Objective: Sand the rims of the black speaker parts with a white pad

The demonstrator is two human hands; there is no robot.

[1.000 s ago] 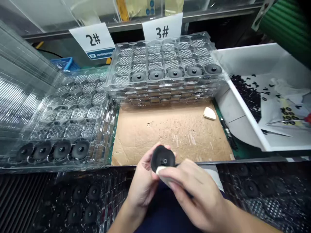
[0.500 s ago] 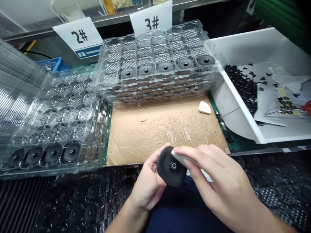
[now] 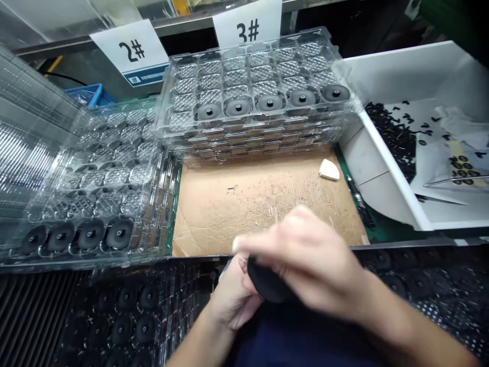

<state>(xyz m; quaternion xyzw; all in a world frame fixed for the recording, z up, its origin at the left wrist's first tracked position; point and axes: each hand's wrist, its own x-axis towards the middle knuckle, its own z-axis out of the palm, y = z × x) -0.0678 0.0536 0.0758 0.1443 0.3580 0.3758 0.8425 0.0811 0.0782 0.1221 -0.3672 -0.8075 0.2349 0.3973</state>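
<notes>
My left hand (image 3: pixel 235 295) is closed around the edge of a black round disc-like part (image 3: pixel 269 280), held low in front of my body. Over that part lies my right hand (image 3: pixel 309 255), smeared by motion, its fingers bent and pinched together. What sits between the right fingers is hidden now; a small pale flat piece showed there earlier. The disc's raised centre is covered by the right hand. Beyond both hands is a cardboard sheet (image 3: pixel 206 214) with dark crumbs, and a white wedge-shaped piece (image 3: pixel 329 170) rests on its right side.
Stacked clear trays (image 3: pixel 252 122) hold black discs in the front row. More clear trays (image 3: pixel 87 255) stand at left, with dark trays (image 3: pixel 122 316) below. At right, a white bin (image 3: pixel 397 168) contains small black parts; a pen (image 3: pixel 360 201) lies beside it.
My right hand has swept left across the disc and now covers its centre. The pale piece in its fingers is out of sight. The view has shifted slightly.
</notes>
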